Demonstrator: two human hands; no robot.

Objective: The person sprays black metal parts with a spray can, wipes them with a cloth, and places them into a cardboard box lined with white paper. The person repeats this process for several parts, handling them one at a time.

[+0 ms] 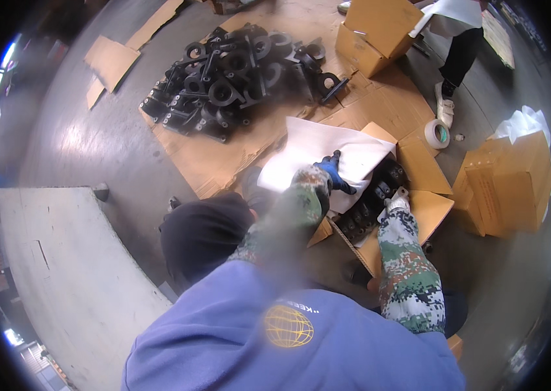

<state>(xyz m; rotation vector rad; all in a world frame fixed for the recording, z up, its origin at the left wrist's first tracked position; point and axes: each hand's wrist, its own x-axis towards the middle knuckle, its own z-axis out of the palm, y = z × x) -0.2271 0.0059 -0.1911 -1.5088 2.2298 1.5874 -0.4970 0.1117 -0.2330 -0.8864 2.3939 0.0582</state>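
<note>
In a blue and black glove, my left hand [335, 173] lies with fingers spread on a white foam-like sheet [300, 151], pressing it at the near left of an open cardboard box [424, 166]. Rows of black metal parts [361, 212] with bolt holes stand inside that box, partly covered by the sheet. My right hand [397, 201], in a pale glove, is at the box's right side against the parts; its fingers are partly hidden, and whether it grips anything cannot be told.
A heap of black bracket-like metal parts [226, 73] lies on flattened cardboard [197, 161]. A tape roll [437, 134] and a cardboard box [505, 185] stand at right. Another person's leg [461, 58] is beside a box [378, 34] at the top. A pale bench [75, 278] is at left.
</note>
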